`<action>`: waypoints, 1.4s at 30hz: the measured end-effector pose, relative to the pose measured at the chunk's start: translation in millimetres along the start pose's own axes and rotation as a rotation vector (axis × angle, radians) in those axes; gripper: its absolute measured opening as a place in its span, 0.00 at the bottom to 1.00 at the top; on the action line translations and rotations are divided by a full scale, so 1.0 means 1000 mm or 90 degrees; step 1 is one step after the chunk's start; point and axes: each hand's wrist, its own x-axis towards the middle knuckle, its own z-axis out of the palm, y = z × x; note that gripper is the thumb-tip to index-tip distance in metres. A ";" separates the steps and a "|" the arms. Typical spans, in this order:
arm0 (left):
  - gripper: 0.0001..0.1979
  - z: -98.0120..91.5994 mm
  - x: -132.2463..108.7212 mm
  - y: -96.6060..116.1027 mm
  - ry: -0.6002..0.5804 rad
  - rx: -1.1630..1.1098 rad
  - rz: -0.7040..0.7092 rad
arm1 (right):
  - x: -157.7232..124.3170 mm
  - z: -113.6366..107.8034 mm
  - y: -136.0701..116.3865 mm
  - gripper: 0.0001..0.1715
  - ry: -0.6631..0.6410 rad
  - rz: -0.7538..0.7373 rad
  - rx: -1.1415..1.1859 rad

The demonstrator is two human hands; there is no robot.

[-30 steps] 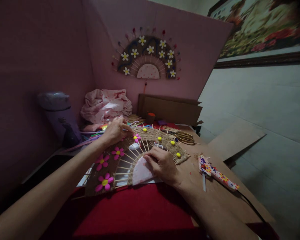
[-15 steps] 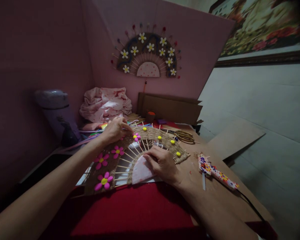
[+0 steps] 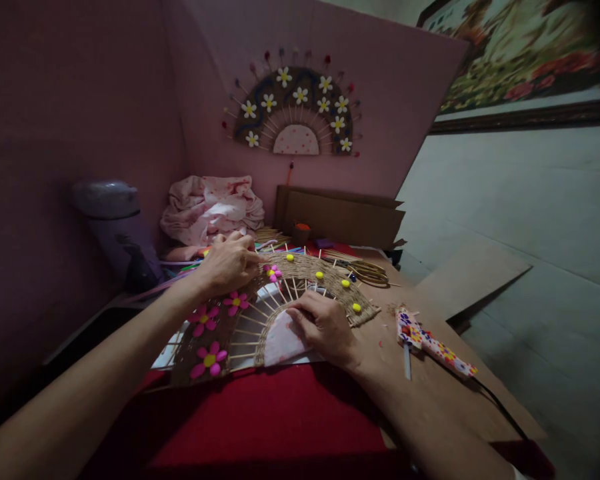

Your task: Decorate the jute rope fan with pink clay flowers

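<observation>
A half-round woven fan piece (image 3: 330, 275) with wooden spokes lies on the table in front of me. Pink paper flowers (image 3: 209, 359) sit along its left arc and yellow dots (image 3: 356, 307) along its right arc. My left hand (image 3: 229, 262) rests on the top left of the arc with its fingers pinched beside a pink flower (image 3: 273, 272); whether they hold anything is hidden. My right hand (image 3: 324, 325) lies flat on the pale centre half-circle (image 3: 280, 340) and presses it down, fingers stretched out.
A patterned glue gun (image 3: 433, 345) lies right of the fan on brown cardboard. Scissors (image 3: 367, 272) lie behind the fan. A finished fan (image 3: 295, 110) hangs on the pink wall. A pink cloth bundle (image 3: 211, 207), a grey container (image 3: 115, 227) and a cardboard box (image 3: 340, 217) stand at the back.
My left hand has shifted slightly forward over the arc beside the top pink flower. My right hand stays on the centre piece. The view has barely moved.
</observation>
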 end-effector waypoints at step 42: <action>0.11 0.005 -0.002 0.020 0.050 0.108 0.084 | 0.001 0.002 0.002 0.09 0.002 0.009 -0.007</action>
